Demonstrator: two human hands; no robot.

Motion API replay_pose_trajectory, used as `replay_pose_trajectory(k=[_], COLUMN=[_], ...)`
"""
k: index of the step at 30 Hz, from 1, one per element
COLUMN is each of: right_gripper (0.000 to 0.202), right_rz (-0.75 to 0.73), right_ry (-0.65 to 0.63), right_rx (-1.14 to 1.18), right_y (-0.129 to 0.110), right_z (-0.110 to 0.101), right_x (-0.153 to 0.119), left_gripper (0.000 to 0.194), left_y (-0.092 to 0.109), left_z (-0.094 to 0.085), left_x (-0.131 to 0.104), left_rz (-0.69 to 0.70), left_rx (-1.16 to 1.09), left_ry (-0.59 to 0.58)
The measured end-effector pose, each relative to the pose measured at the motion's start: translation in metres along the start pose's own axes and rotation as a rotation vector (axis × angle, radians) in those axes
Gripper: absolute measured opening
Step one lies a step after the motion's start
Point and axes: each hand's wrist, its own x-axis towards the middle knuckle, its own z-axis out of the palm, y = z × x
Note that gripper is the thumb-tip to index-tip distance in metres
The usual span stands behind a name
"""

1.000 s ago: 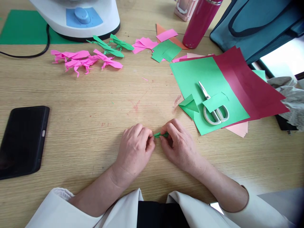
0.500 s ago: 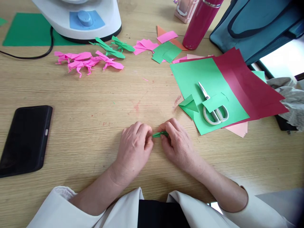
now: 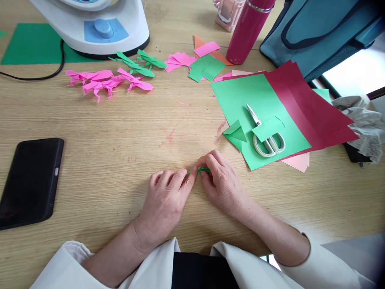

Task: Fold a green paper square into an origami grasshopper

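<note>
A small, narrow piece of folded green paper [image 3: 203,169] is pinched between the thumb and fingers of my right hand [image 3: 221,180]. From the other side my left hand [image 3: 166,196] grips its left end, the thumb pressed on the paper close to the right fingertips. Most of the folded paper is hidden by my fingers. Finished-looking pink origami animals [image 3: 102,84] and green origami animals [image 3: 135,66] stand farther back on the table. To the right, a green folded triangle [image 3: 235,131] rests at the edge of a green sheet [image 3: 237,92].
White-handled scissors [image 3: 267,146] lie on the green sheet, partly under a paper strip. Dark red sheets [image 3: 319,108] fan out beneath. A phone [image 3: 30,182] is at left; a white appliance [image 3: 120,20], magenta bottle [image 3: 248,32] and blue bag [image 3: 319,36] stand behind.
My left thumb has straightened and moved right along the folded paper, up against my right fingertips. The right hand keeps its pinch. The whole view has shifted slightly.
</note>
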Motion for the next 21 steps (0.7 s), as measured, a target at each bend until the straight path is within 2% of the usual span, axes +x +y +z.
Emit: replay_pose_trajectory(k=[4, 13, 21], right_gripper=[0.022, 0.019, 0.023], right_rz=[0.004, -0.012, -0.042], right_ry=[0.003, 0.019, -0.109], right_rx=[-0.005, 0.017, 0.197], right_y=[0.000, 0.000, 0.014], right_z=[-0.001, -0.001, -0.022], right_x=[0.000, 0.002, 0.005], left_gripper=[0.042, 0.036, 0.044], left_y=[0.005, 0.017, 0.015], left_z=[-0.001, 0.005, 0.005], left_x=[0.000, 0.002, 0.004], left_rz=[0.001, 0.028, 0.046], left_rx=[0.066, 0.068, 0.037], left_ry=[-0.004, -0.012, -0.031])
